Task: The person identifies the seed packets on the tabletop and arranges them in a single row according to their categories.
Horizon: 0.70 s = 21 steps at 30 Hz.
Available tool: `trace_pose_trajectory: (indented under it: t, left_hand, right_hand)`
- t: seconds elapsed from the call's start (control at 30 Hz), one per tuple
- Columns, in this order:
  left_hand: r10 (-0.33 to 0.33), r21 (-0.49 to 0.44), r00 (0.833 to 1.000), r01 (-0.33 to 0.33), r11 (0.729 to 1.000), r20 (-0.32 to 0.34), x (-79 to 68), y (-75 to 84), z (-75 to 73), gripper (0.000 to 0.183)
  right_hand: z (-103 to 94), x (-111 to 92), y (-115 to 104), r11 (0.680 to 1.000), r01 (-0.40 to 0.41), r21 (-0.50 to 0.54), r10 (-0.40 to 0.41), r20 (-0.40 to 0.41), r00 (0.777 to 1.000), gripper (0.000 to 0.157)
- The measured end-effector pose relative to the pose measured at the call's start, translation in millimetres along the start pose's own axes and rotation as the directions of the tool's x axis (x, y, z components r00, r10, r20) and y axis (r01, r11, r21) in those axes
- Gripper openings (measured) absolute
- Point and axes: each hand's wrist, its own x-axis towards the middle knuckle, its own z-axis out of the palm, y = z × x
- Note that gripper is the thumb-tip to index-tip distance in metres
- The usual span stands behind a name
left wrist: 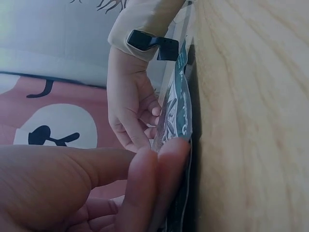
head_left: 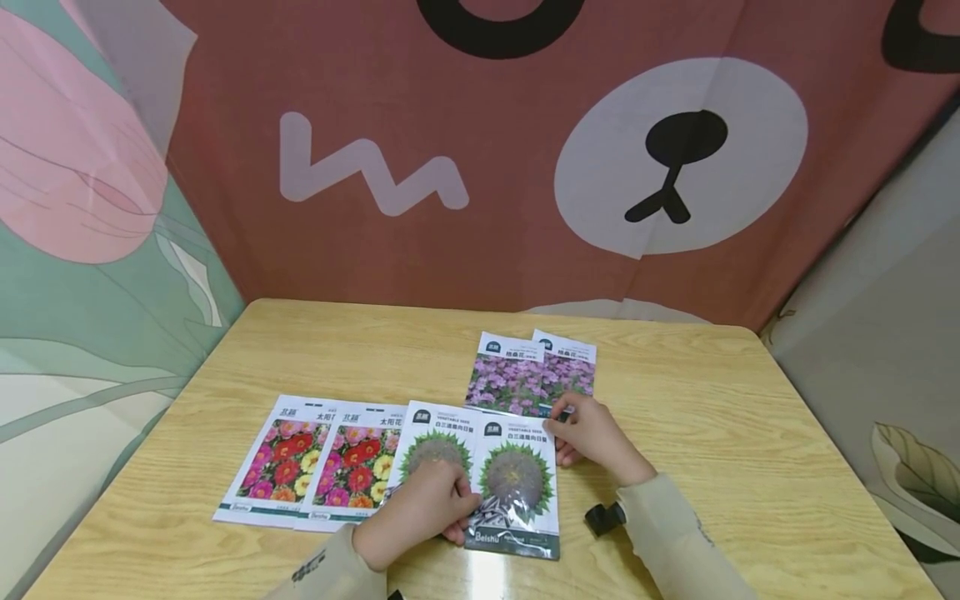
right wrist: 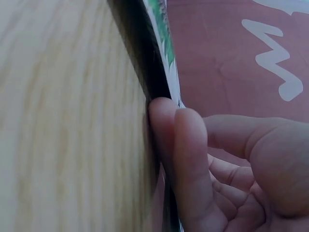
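Two white sunflower seed packets lie side by side at the front middle of the table. The right one [head_left: 517, 479] has its upper right corner pinched between the thumb and finger of my right hand [head_left: 596, 437]. My left hand [head_left: 420, 502] pinches the lower left edge of that same packet. Beneath my left hand and wrist, the lower part of the left sunflower packet [head_left: 435, 421] is hidden. Seen from the left wrist, the packet [left wrist: 178, 111] stands slightly off the wood, with my right hand [left wrist: 128, 101] beyond it.
Two packets with red and yellow flowers [head_left: 285, 458] overlap at the left. Behind the sunflower packets lie two purple-flower packets [head_left: 504, 375], also overlapping. A printed cloth [head_left: 510, 258] hangs at the back of the wooden table [head_left: 712, 417]. A black camera mount [head_left: 603, 518] sits by the right wrist.
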Motion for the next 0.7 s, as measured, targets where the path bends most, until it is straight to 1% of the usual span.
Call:
trace_pose_trajectory:
  t: [0.17, 0.27, 0.4, 0.5, 0.63, 0.7]
  left_hand:
    - [0.009, 0.017, 1.0, -0.009, 1.0, -0.002, 0.0, -0.3, -0.7, 0.024]
    - [0.02, 0.05, 1.0, -0.02, 0.999, -0.003, 0.9, -1.2, -2.1, 0.022]
    - [0.085, 0.101, 0.996, -0.083, 0.991, -0.018, 5.0, -2.8, -7.8, 0.02]
    - [0.119, 0.102, 0.992, -0.115, 0.988, -0.032, 7.8, -1.7, -13.0, 0.016]
    - [0.113, 0.097, 0.992, -0.108, 0.989, -0.05, 11.8, 1.9, -17.7, 0.008]
    - [0.112, 0.117, 0.991, -0.103, 0.988, -0.067, 15.1, 2.3, -19.7, 0.008]
  right_hand:
    - [-0.4, -0.9, -0.6, 1.0, 0.004, 0.011, -0.004, -0.001, 1.0, 0.011]
    - [-0.5, -2.2, -0.8, 1.0, 0.006, 0.007, -0.006, -0.008, 1.0, 0.009]
    - [-1.4, -2.8, -1.3, 1.0, 0.022, -0.013, -0.022, -0.019, 1.0, 0.008]
    - [-3.9, -2.9, -2.1, 0.998, 0.045, -0.044, -0.046, -0.027, 0.999, 0.009]
    - [-10.0, -3.4, -2.1, 0.994, 0.079, -0.071, -0.083, -0.054, 0.995, 0.011]
    - [-13.5, -4.0, -1.6, 0.993, 0.092, -0.069, -0.097, -0.075, 0.992, 0.012]
